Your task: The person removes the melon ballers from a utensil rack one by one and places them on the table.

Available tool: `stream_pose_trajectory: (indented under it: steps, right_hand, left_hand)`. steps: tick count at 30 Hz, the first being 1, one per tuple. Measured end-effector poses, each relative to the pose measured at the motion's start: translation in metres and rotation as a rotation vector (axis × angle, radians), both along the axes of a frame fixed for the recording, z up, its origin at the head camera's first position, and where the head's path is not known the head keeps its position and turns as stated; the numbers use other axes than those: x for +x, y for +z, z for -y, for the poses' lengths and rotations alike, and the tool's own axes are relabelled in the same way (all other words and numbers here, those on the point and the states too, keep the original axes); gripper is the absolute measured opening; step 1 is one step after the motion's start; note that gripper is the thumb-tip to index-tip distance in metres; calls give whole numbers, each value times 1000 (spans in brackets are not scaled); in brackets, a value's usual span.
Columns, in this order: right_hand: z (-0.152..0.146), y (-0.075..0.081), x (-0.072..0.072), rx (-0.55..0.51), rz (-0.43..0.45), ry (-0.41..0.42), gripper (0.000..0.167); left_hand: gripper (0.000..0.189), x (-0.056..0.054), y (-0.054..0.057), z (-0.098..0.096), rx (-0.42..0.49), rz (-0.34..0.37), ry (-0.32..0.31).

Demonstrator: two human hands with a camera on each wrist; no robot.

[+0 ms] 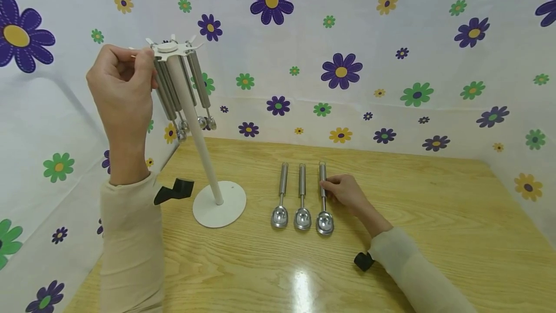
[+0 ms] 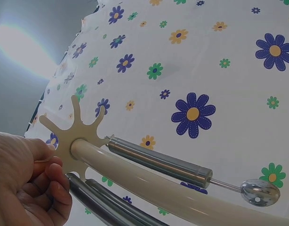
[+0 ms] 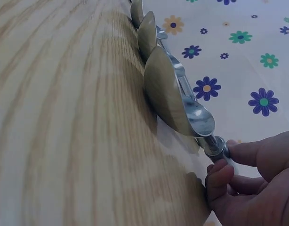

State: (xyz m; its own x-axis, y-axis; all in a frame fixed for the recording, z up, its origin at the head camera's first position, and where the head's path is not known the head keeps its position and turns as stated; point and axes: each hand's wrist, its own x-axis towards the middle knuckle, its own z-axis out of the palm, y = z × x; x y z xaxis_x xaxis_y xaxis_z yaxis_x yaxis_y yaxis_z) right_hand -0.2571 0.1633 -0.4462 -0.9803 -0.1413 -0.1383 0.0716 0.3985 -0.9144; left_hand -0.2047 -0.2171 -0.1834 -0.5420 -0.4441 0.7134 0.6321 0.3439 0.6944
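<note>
A white stand with a spoked top rises on the left, and several steel-handled utensils hang from its hooks. My left hand is up at that top, pinching one of its prongs between thumb and fingers. On the table lie three metal ice cream scoops in a row, the left one, the middle one and the right one, bowls toward me. My right hand grips the right scoop by its handle. In the right wrist view, thumb and fingers hold that handle just behind the bowl.
The stand's round white base sits on the wooden table, left of the scoops. A white sheet with printed flowers hangs behind and at both sides. A bright lamp shows in the left wrist view.
</note>
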Motion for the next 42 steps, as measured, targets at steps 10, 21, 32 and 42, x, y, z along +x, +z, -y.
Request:
stream_pose_trajectory:
  steps: [10,21,32,42]
  right_hand:
    - [9,3,1,126,-24,-31,24]
    - [14,3,0,239,-108,-41,23]
    - [15,5,0,267,-101,-75,35]
    - [23,25,-2,228,-162,-86,41]
  left_hand:
    - [10,0,0,1,6,-1,-7]
    - [10,-3,-2,2,4,-5,-9]
    - [10,-2,0,1,10,-18,-26]
    - [10,-2,0,1,5,-1,-3]
